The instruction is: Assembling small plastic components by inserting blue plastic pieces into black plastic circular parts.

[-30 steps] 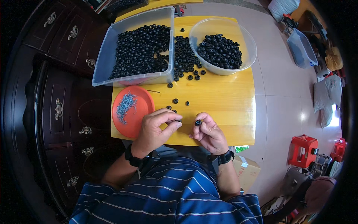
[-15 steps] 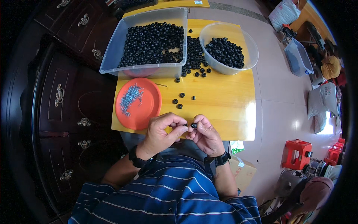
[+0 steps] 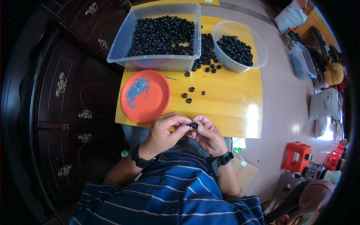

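Note:
My left hand and my right hand meet at the near edge of the yellow table. Between their fingertips they pinch one small black ring-shaped part. An orange plate with a heap of thin blue-grey metal pieces lies just beyond my left hand. Three more black rings lie loose on the table past my hands.
A clear rectangular bin full of black rings stands at the table's far left, a clear round bowl of them at the far right, with loose rings between. Dark wooden cabinets are to the left. Red stools and bags stand on the floor at right.
Both hands have drawn back toward my body to the table's near edge and closed together around the black ring.

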A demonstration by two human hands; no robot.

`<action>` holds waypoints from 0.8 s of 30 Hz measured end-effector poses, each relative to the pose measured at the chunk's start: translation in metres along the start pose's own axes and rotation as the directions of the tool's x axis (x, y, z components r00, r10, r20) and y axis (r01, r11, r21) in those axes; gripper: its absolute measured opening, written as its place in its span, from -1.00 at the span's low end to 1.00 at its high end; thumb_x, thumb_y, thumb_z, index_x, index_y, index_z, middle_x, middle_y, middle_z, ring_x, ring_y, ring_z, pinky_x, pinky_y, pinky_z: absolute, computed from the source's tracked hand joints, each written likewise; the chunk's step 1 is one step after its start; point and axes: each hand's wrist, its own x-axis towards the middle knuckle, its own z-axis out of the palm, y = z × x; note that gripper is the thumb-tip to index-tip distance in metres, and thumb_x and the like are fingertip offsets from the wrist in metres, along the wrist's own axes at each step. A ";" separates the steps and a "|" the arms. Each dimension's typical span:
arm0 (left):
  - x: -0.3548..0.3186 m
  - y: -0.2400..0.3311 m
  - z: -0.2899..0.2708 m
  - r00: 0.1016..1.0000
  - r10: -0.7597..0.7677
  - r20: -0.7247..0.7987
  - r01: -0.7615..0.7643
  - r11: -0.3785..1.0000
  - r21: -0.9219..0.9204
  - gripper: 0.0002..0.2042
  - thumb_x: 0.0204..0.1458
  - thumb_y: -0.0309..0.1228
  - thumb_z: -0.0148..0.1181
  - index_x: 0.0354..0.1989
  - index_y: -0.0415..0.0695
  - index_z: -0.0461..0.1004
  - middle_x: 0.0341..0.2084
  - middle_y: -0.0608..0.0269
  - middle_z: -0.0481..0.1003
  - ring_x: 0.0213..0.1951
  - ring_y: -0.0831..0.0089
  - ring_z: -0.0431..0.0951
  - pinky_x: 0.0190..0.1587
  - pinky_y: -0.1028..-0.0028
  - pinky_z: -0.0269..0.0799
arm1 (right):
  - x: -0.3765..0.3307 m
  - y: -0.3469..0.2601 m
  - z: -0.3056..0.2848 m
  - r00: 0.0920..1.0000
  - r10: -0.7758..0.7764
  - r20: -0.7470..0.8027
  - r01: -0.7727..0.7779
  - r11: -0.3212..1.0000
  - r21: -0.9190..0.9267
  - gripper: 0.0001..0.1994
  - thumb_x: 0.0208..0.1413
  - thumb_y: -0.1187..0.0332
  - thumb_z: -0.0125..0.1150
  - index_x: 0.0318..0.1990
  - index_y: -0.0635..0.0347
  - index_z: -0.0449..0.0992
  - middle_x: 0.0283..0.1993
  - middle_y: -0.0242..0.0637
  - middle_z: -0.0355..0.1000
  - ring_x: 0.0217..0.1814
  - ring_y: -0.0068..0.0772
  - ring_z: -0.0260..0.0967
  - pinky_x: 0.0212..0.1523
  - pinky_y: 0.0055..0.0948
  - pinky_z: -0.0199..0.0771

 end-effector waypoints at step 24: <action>-0.005 -0.011 -0.003 1.000 -0.007 -0.004 0.006 0.996 -0.094 -0.84 -0.03 -0.66 0.35 -0.26 -0.25 0.60 -0.39 0.18 0.59 -0.36 0.45 0.61 -0.29 0.52 0.51 | 0.004 0.010 -0.011 0.999 -0.034 0.024 0.035 0.997 -0.069 -0.79 0.23 0.45 0.27 -0.01 0.24 0.50 -0.16 -0.26 0.57 -0.12 -0.45 0.53 -0.01 -0.44 0.55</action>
